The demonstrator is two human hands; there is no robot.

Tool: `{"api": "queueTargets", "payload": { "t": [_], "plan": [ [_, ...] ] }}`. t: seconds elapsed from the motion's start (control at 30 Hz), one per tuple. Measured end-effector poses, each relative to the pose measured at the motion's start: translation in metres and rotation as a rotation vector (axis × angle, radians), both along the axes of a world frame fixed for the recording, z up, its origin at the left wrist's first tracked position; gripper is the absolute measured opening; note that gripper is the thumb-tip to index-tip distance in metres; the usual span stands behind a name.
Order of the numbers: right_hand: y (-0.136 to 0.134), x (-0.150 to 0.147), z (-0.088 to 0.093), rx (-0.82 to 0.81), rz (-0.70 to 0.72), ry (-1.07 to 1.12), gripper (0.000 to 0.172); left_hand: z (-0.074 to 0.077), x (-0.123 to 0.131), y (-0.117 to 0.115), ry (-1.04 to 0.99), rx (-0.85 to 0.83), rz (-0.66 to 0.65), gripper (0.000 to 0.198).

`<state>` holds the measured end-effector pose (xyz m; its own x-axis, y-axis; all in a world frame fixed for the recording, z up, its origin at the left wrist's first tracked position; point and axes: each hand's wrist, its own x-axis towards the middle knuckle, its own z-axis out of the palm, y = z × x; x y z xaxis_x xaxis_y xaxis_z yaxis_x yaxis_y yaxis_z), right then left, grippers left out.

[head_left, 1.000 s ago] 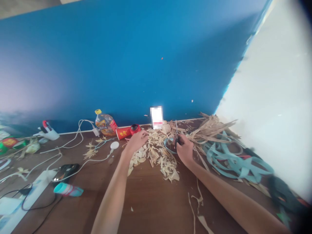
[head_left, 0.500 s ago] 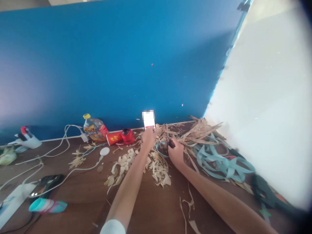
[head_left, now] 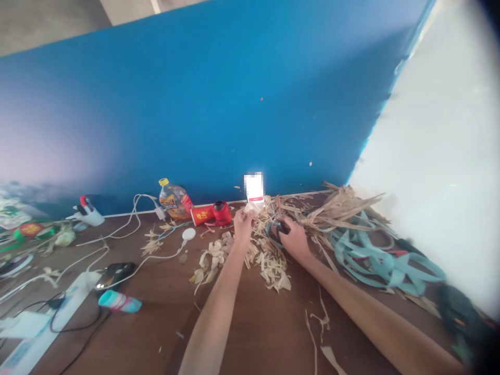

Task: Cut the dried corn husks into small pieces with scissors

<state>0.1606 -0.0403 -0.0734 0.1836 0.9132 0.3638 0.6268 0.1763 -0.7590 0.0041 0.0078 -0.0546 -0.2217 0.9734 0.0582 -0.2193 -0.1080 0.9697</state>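
Yellow characters (head_left: 202, 214) on red can (head_left: 208, 208), bottle label (head_left: 169, 201) lettering, both illegible

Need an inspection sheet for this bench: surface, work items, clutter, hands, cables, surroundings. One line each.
Surface: brown wood-look tabletop, strewn with pale shavings, mostly around the hands.
Work items: black-handled metal scissors; bundle of dry tan husk leaves; tangled light-blue ribbon at right.
Clutter: clear plastic bottle with yellow cap, tilted; red paper cup and turquoise tube, both on their sides.
Left hand: fingertips at a thin pale piece; grip unclear.
Right hand: holds the scissors.
Cables: white cable to round white disc; black cord beside white power strip.
Surroundings: blue panel behind, white wall at right; no other people seen.
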Motion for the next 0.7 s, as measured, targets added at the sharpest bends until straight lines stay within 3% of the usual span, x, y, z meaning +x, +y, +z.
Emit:
{"api": "queueTargets", "payload": {
  "t": [0.1, 0.23, 0.5, 0.7],
  "plan": [
    [-0.001, -0.001, 0.002, -0.039, 0.015, -0.045, 0.028, -0.012, 0.009, -0.01, -0.198, 0.029, -0.032, 0.032],
    [-0.003, -0.002, 0.002, -0.013, 0.091, -0.127, 0.03, -0.015, 0.018, -0.015, -0.404, 0.058, -0.086, 0.03],
    [0.0, -0.003, -0.002, 0.005, 0.083, -0.111, 0.036, -0.018, 0.019, -0.016, -0.361, 0.057, -0.214, 0.029],
    [0.002, -0.002, -0.002, 0.03, 0.139, -0.071, 0.037, -0.024, 0.02, -0.015, -0.266, 0.069, -0.195, 0.024]
  ]
}}
